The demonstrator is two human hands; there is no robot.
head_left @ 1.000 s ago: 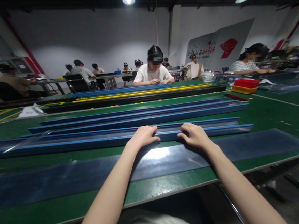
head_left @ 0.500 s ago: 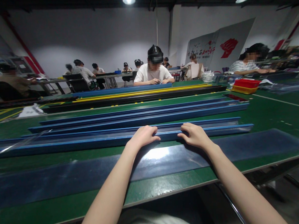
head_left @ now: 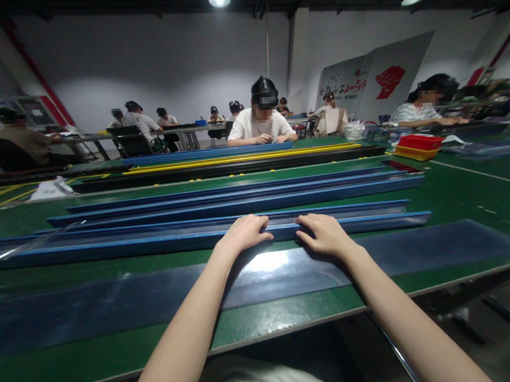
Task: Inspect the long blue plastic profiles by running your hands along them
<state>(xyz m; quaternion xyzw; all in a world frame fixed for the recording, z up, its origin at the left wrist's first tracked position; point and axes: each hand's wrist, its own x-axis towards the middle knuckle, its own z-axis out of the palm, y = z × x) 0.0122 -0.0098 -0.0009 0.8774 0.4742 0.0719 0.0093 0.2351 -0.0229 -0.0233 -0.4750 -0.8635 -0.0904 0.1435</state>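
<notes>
A long blue channel rail [head_left: 110,245] lies across the green table [head_left: 456,200] in front of me, with a clear strip along its top. My left hand [head_left: 244,233] rests on the rail's near edge, its fingers curled over it. My right hand [head_left: 323,234] sits just to the right, with its fingers bent over the same edge. A dark blue flat strip [head_left: 416,249] lies on the table under my wrists.
More blue rails [head_left: 238,199] lie further back, then a black and yellow rail [head_left: 235,163]. A red tray on a yellow one [head_left: 420,146] stands at the right. People sit at tables beyond, one of them straight opposite [head_left: 261,121].
My right hand has slid a little to the left along the rail, closer to my left hand. The left hand has stayed put.
</notes>
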